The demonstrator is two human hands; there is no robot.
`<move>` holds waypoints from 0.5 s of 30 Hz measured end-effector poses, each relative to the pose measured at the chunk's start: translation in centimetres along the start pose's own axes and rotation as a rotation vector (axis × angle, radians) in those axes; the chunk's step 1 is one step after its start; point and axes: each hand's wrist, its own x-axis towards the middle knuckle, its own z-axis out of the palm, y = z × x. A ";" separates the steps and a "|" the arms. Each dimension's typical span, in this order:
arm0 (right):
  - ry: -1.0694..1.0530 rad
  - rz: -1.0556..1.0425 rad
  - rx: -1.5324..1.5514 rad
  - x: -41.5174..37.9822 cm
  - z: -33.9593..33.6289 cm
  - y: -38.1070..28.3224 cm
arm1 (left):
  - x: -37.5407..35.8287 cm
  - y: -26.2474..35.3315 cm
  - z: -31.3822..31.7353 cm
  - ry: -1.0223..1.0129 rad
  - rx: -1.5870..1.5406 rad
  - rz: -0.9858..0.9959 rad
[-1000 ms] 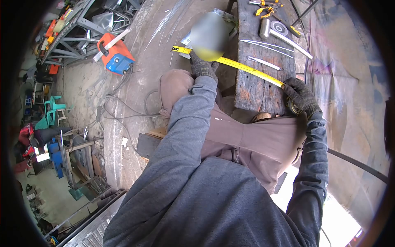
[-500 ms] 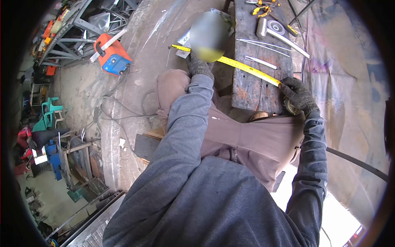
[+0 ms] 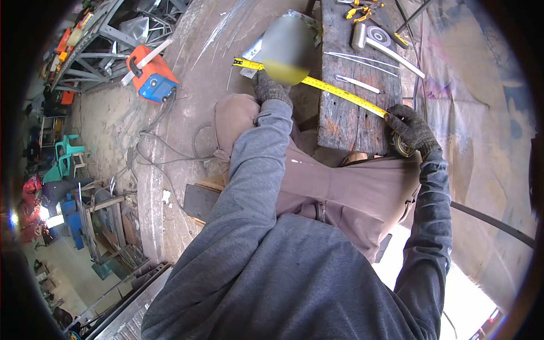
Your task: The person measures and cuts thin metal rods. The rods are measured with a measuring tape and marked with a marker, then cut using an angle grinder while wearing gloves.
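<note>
A yellow tape measure blade [image 3: 345, 97] runs out straight across the end of the dark wooden bench [image 3: 345, 127]. My right hand [image 3: 412, 129], in a dark knit glove, is closed around the tape measure case [image 3: 401, 145], fingertips at the blade beside the bench's right edge. My left hand [image 3: 273, 93], gloved too, reaches to the blade near its free end. A blurred oval patch covers the left fingers and the middle of that stretch, so their grip is hidden. Behind the blade's end lies a shiny metal piece [image 3: 254, 52], partly covered by the patch.
On the bench lie a hammer [image 3: 391, 52], a grinding disc [image 3: 378, 36], thin white rods [image 3: 362, 62], a white pen-like tool [image 3: 358, 84] and yellow-handled pliers [image 3: 358, 11]. An orange-blue machine [image 3: 152, 76] with cables stands left on the floor. Sparks fly near a person [image 3: 34, 204] far left.
Both hands stay almost where they were on the tape measure. The view has shifted slightly. Bright sparks now show by the person at far left.
</note>
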 end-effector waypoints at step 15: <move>-0.066 0.067 -0.133 -0.2 -0.4 -0.1 | 1.8 0.1 -0.9 -0.058 -0.059 -0.098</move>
